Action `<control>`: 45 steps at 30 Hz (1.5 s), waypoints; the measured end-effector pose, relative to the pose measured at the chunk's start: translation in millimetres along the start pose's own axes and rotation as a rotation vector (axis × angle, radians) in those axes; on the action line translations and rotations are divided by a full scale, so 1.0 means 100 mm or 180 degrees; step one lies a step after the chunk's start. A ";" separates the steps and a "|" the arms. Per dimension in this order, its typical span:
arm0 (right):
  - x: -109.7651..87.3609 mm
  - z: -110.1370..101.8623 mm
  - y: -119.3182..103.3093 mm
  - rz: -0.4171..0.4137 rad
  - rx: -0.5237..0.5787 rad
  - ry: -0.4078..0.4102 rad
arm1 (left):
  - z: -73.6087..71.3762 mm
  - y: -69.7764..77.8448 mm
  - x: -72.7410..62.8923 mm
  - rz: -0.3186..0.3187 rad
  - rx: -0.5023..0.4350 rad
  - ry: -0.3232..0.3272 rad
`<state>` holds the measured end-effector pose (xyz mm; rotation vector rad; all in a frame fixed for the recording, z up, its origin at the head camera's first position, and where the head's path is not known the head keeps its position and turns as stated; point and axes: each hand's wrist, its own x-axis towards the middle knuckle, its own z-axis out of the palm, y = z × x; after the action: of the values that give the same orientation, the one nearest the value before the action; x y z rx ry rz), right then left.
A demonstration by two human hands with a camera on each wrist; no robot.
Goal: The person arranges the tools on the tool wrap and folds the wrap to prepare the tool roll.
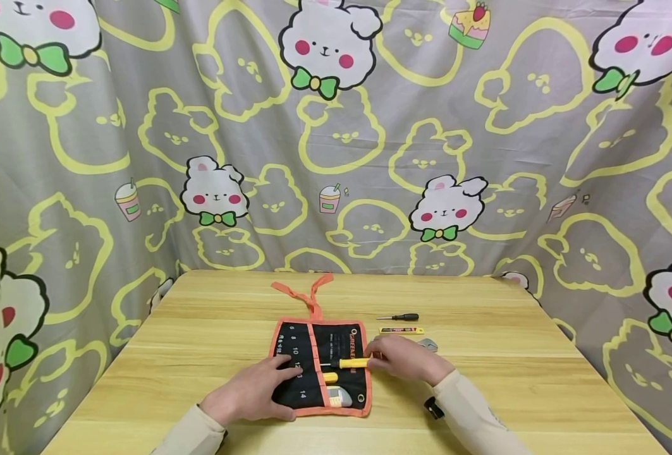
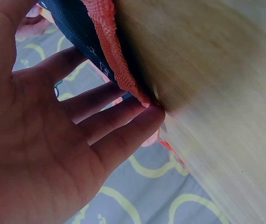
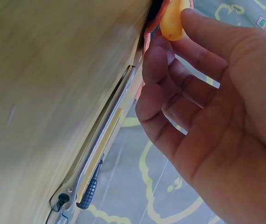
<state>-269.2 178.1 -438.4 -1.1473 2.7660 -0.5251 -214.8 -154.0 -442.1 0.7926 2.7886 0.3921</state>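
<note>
Basically, the right hand had its thumb and index finger clamped on the butt of a screwdriver with a yellow handle and dark collar, other fingers loosely bent. That screwdriver lay across the right half of a black fabric tool pouch with orange trim, tip at the pocket edge; whether it was inside, couldn't tell. Left hand rested on the pouch's left half, fingers straight and apart, two tips at the orange edging in its wrist view. Pouch lay unfolded on the table, size numbers printed on the left. Below the screwdriver, a second yellow handle and a rounded grey-and-yellow item stuck out of pockets. Orange fabric ties trailed off the far edge. Right of the pouch: a slim black-handled screwdriver, a flat yellow strip with a black label, a grey metal adjustable wrench, partly hidden by the right hand in the head view. Light wood-grain table, grey rabbit-print curtain behind.
</note>
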 end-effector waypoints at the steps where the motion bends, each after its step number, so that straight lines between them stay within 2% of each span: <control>1: 0.01 0.00 -0.01 0.0008 0.0004 -0.0010 | 0.00 0.00 0.00 -0.0001 -0.0005 -0.0001; 11: 0.06 0.03 -0.04 0.0138 0.0099 -0.0083 | 0.00 0.00 0.00 0.0008 0.0001 0.0009; 24: 0.10 0.02 -0.08 -0.0201 0.0013 -0.0012 | 0.00 0.00 0.00 0.0003 0.0011 0.0007; 45: 0.18 0.09 -0.12 -0.0172 -0.0082 -0.0016 | 0.01 0.00 0.00 0.0001 0.0011 0.0008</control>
<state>-272.4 155.6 -441.6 -1.2301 2.7524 -0.4925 -214.8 -153.8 -443.0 0.7937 2.7922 0.3889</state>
